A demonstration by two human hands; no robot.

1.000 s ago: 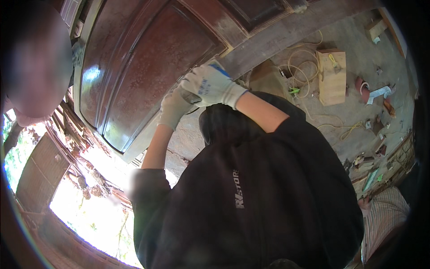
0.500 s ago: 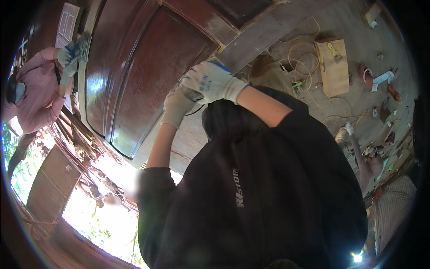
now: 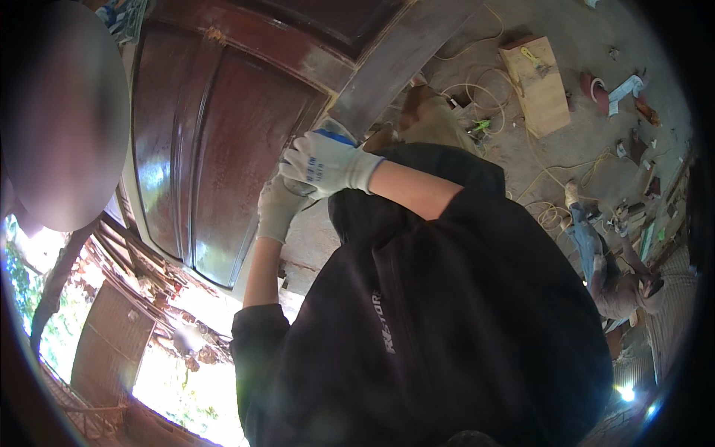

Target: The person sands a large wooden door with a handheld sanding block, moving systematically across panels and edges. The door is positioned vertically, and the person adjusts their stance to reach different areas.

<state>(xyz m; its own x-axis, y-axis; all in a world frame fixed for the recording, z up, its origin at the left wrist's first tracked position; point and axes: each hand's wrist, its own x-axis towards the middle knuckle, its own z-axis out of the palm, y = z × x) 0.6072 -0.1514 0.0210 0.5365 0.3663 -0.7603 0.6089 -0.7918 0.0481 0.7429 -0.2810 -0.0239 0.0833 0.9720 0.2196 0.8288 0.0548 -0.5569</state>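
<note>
A large dark red-brown wooden door (image 3: 246, 127) with raised panels and glossy patches lies before me. Both of my hands wear pale knit gloves and are together at its near edge, beside a panel's corner. My right hand (image 3: 331, 165), with blue on its glove, lies bent over the edge and overlaps my left. Just below it, my left hand (image 3: 279, 205) is closed, its fingers partly covered. Whatever the two hands grip between them is hidden. At the far left edge, a co-worker's gloved hand (image 3: 126, 24) is at the door's other side.
Close on the left, a co-worker appears as a blurred shape (image 3: 67, 119). To the right on the floor are a wooden block with a yellow-handled brush (image 3: 535, 61) on it, a coiled hose (image 3: 491, 97), a red roll (image 3: 593, 91) and scraps. Another person (image 3: 596, 253) is beyond them.
My view has shifted, so the door and floor things sit further left. My hands stay together at the door's edge. The left co-worker now fills more of the view; the person at right has changed posture.
</note>
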